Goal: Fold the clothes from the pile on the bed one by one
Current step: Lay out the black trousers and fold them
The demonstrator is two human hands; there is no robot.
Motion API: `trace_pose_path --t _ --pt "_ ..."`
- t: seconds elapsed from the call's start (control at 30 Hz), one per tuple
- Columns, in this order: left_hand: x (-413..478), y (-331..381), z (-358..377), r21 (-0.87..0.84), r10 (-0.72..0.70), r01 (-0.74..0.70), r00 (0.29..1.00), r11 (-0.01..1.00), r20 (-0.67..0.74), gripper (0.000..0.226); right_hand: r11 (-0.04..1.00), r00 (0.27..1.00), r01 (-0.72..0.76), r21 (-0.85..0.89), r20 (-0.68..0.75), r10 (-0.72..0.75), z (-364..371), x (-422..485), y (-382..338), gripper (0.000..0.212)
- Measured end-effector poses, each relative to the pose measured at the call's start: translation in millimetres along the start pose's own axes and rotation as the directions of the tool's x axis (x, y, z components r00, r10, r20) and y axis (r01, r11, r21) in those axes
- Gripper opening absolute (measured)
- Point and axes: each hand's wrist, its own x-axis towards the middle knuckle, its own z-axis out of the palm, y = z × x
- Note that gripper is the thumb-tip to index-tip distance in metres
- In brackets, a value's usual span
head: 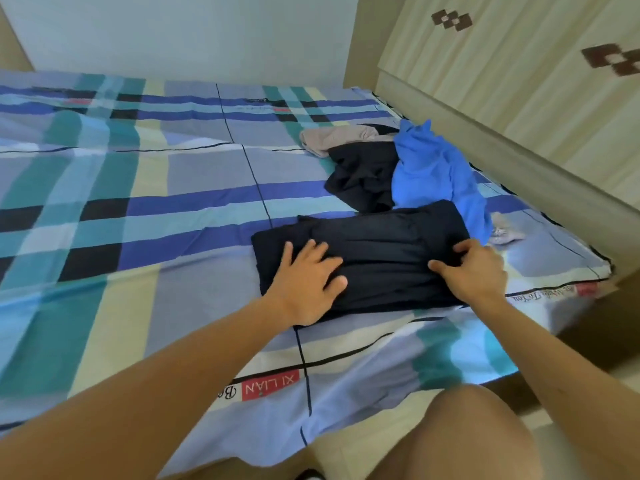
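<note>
We log a pale bluish wall behind the bed. It has a plaid sheet in blue, teal and cream. Beige wardrobe with brown square motifs along the bed's right edge. Soft, even light.

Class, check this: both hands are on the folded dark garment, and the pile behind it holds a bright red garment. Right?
No: the head view shows a bright blue garment, not red; left hand and right hand are on the folded dark garment.

Plaid-sheeted bed, folded dark garment, clothes pile
</note>
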Motion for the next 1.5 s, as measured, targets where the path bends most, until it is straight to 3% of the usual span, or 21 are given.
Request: trace_pose_path --t 0.07,0.1,0.17,0.2,0.27,0.4,0.5,0.57,0.67,0.73,0.83,0.87,0.93,1.0,1.07,1.1,1.17,1.23,1.37,1.43,1.5 --pt "-2.8 -3.5 -5.5 -0.061 -0.226 0.218 0.926 0.974 -0.302 0.059 0.998 0.997 -0.061 -0.017 -0.05 0.06 -1.1 -0.3 2.8 0.087" --pt "-3.3 -7.2 -10.6 -0.197 -0.392 0.344 0.857 0.918 -0.334 0.069 0.994 0.994 -0.104 0.044 -0.018 0.105 -2.7 -1.0 2.9 0.1" --pt "-4.0 -16.3 -22.4 -0.594 -0.635 0.463 0.765 0.658 -0.108 0.092 0.963 0.985 -0.162 0.215 0.096 0.145 -5.4 1.5 3.7 0.113" --pt "-3.3 -20.5 -25.9 -0.728 -0.65 0.451 0.76 0.517 0.009 0.097 0.943 0.981 -0.178 0.282 0.127 0.147 -7.9 2.7 3.6 0.109" --pt "-3.3 -24.6 -29.9 -0.828 -0.604 0.409 0.789 0.384 0.11 0.097 0.916 0.976 -0.203 0.346 0.142 0.163 -13.7 3.3 0.1 0.084" --pt "-9.5 -30.3 -48.5 -0.824 -0.509 0.343 0.857 0.451 0.078 0.085 0.842 0.962 -0.21 0.496 0.257 0.088 -32.7 -10.3 -27.5 0.03" --pt "-23.8 -51.5 -89.7 -0.828 -0.452 0.211 0.89 0.52 -0.057 0.056 0.788 0.937 -0.203 0.581 0.348 -0.015 -44.4 -26.3 -57.6 0.027" --pt "-40.7 -72.0 -124.5 -0.8 -0.433 0.197 0.897 0.566 -0.085 0.044 0.738 0.917 -0.196 0.646 0.388 -0.097 -46.3 -39.5 -79.4 0.026" --pt "-77.5 -105.0 -171.7 -0.792 -0.477 0.26 0.878 0.552 -0.045 0.043 0.625 0.875 -0.212 0.751 0.431 -0.222 -35.1 -62.0 -105.7 0.025" --pt "-106.3 -127.7 -182.8 -0.781 -0.546 0.32 0.837 0.537 -0.032 0.054 0.584 0.825 -0.261 0.768 0.492 -0.278 -15.4 -83.9 -117.4 0.025" --pt "-151.7 -165.7 -161.2 -0.739 -0.674 0.482 0.737 0.471 0.051 0.091 0.723 0.746 -0.245 0.646 0.602 -0.286 30.3 -117.1 -122.5 0.029" --pt "-163.8 -176.0 -147.9 -0.716 -0.709 0.561 0.693 0.416 0.131 0.099 0.791 0.757 -0.193 0.581 0.601 -0.257 41.8 -124.7 -121.6 0.032" --pt "-184.8 -192.8 -127.0 -0.683 -0.756 0.658 0.61 0.317 0.237 0.086 0.894 0.857 -0.066 0.443 0.484 -0.176 52.4 -135.6 -131.0 0.056" --pt "-194.5 -198.2 -120.1 -0.678 -0.79 0.684 0.56 0.271 0.25 0.066 0.93 0.937 0.154 0.333 0.251 -0.245 51.1 -140.0 -147.8 0.085" --pt "-197.5 -196.6 -120.5 -0.654 -0.764 0.698 0.581 0.29 0.282 0.066 0.865 0.9 0.378 0.33 0.088 -0.427 48.8 -148.8 -177.7 0.08" --pt "-200.9 -197.6 -122.3 -0.625 -0.741 0.714 0.597 0.316 0.307 0.068 0.811 0.847 0.463 0.357 0.092 -0.524 50.4 -155.6 -201.1 0.067" --pt "-201.9 -191.0 -121.6 -0.545 -0.698 0.731 0.636 0.41 0.329 0.075 0.721 0.714 0.522 0.455 0.229 -0.661 57.1 -167.4 -243.4 0.036" --pt "-208.4 -188.1 -121.4 -0.466 -0.658 0.72 0.68 0.515 0.324 0.072 0.641 0.545 0.576 0.507 0.347 -0.763 75.0 -184.0 -289.0 0.022" --pt "-221.0 -181.4 -115.5 -0.241 -0.587 0.621 0.783 0.746 0.203 0.057 0.541 0.32 0.723 0.429 0.486 -0.813 119.7 -207.6 -356.3 0.035" --pt "-224.6 -183.5 -111.4 -0.193 -0.567 0.589 0.808 0.785 0.158 0.054 0.537 0.282 0.769 0.347 0.57 -0.772 135.8 -214.5 -377.3 0.038" --pt "-223.3 -184.8 -110.8 -0.204 -0.564 0.581 0.814 0.788 0.139 0.046 0.559 0.294 0.776 0.292 0.616 -0.73 145.3 -213.8 -389.2 0.032"
